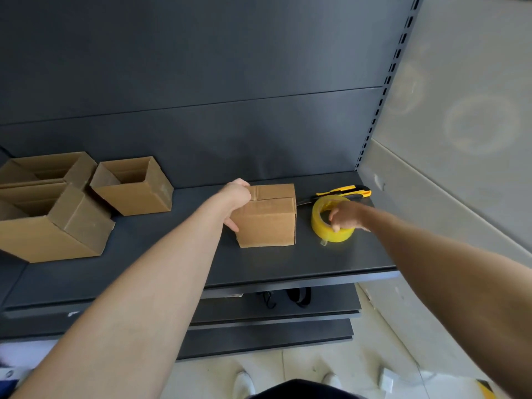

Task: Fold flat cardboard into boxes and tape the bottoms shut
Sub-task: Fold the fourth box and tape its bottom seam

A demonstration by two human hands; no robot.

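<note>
Our left hand grips the likely light, crushable cardboard box at its corner; our right hand pinches the tape roll.

The left hand covers the cardboard box's upper corner at its 9 o'clock; its fingertips are hard to make out against the box top. The right hand hides part of the yellow tape roll's rim, and its fingertips are out of sight. The roll blocks part of the utility knife at its 12 o'clock. At the picture's 9 o'clock, the nearest open box and the rear open box are cut by the edge. The dark shapes under the shelf are too dim to name
</note>
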